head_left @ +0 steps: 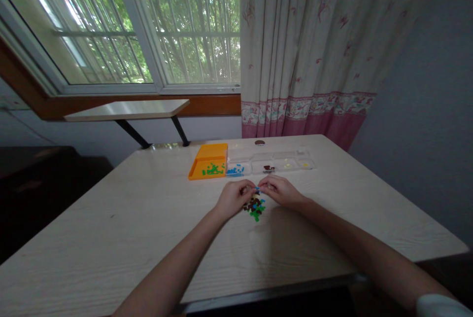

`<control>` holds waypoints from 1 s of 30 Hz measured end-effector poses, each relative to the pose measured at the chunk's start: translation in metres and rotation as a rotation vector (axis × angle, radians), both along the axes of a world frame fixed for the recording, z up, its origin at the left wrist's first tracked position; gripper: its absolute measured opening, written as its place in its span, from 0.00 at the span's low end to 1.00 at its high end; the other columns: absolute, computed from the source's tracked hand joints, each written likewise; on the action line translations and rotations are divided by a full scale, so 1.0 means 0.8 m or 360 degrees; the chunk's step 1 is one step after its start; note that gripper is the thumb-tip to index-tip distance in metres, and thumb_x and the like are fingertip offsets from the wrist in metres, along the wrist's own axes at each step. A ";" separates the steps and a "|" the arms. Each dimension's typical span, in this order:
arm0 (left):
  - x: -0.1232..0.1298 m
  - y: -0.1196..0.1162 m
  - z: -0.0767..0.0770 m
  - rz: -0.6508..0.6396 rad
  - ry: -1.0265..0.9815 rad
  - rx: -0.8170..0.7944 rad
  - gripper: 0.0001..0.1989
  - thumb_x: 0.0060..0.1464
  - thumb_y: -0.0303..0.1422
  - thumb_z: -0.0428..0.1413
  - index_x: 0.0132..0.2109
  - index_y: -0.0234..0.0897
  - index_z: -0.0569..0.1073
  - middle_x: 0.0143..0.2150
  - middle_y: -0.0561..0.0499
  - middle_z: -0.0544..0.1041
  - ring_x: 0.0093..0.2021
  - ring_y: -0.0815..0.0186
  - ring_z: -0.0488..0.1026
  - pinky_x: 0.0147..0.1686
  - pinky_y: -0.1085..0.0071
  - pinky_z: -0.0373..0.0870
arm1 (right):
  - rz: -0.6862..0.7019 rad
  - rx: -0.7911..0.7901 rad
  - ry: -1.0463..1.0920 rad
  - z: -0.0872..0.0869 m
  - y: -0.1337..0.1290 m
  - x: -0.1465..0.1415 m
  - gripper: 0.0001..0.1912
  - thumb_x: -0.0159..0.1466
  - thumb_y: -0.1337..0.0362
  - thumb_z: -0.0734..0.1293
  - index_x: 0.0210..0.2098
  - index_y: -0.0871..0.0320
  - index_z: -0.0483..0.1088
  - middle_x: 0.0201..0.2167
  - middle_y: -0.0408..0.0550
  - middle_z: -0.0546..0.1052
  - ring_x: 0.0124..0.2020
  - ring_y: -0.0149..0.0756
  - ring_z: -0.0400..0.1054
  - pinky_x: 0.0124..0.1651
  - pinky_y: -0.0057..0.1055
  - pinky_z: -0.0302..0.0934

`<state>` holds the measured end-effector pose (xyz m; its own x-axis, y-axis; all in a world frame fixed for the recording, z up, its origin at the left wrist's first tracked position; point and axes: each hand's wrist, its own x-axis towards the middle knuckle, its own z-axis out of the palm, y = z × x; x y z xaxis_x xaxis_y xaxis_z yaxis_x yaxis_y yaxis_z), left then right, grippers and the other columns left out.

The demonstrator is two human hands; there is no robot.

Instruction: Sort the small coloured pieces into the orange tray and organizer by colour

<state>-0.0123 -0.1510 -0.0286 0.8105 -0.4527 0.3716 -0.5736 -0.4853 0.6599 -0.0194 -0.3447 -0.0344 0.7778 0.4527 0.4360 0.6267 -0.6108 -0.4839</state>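
My left hand [235,196] and my right hand [280,190] meet fingertip to fingertip over the table, both closed in a pinch. Between the fingertips shows a small blue piece [257,188], which both hands appear to grip; its exact shape is too small to make out. Just below them lies a heap of small loose pieces [254,205] in brown, green and blue, partly covered by my left fingers. Beyond the hands, an orange tray [207,176] holds green pieces [213,168]. Beside it, a clear compartment tray [251,163] contains blue, dark brown and yellow pieces.
A brown half-round object [259,143] rests near the far edge of the wooden table [148,218]. At the back left, a raised white shelf [133,109] stands on dark legs. Behind are a barred window and a curtain [306,60]; the table's near edge runs below my forearms.
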 end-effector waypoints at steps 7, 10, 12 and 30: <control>-0.006 0.018 0.028 0.0609 -0.0661 -0.0416 0.12 0.50 0.38 0.51 0.34 0.35 0.74 0.16 0.57 0.66 0.16 0.77 0.58 0.20 0.81 0.57 | -0.0120 -0.0239 0.0074 -0.007 -0.009 0.008 0.11 0.61 0.62 0.59 0.36 0.56 0.72 0.33 0.46 0.73 0.34 0.31 0.66 0.37 0.26 0.57; -0.009 0.021 0.033 0.0618 -0.0788 -0.0440 0.11 0.50 0.36 0.52 0.33 0.35 0.75 0.18 0.56 0.69 0.17 0.77 0.59 0.20 0.81 0.57 | -0.0139 -0.0316 0.0098 -0.009 -0.010 0.009 0.11 0.61 0.60 0.60 0.37 0.54 0.72 0.35 0.47 0.73 0.36 0.32 0.66 0.38 0.26 0.57; -0.009 0.020 0.031 0.0589 -0.0784 -0.0418 0.10 0.50 0.36 0.52 0.34 0.35 0.75 0.18 0.56 0.69 0.17 0.77 0.60 0.20 0.81 0.58 | -0.0146 -0.0354 0.0112 -0.009 -0.009 0.008 0.12 0.60 0.58 0.60 0.38 0.53 0.72 0.35 0.47 0.72 0.36 0.32 0.66 0.37 0.26 0.57; -0.009 0.016 0.022 0.0634 -0.0688 -0.0369 0.12 0.50 0.39 0.51 0.34 0.36 0.75 0.17 0.56 0.68 0.17 0.77 0.60 0.21 0.81 0.59 | -0.0045 -0.0360 0.0146 -0.007 -0.010 0.007 0.11 0.60 0.60 0.60 0.37 0.54 0.72 0.35 0.46 0.71 0.38 0.32 0.65 0.41 0.26 0.57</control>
<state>-0.0191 -0.1385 -0.0111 0.6551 -0.0156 0.7554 -0.6166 -0.5889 0.5225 -0.0137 -0.3527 -0.0402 0.8231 0.5084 0.2530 0.5677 -0.7267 -0.3868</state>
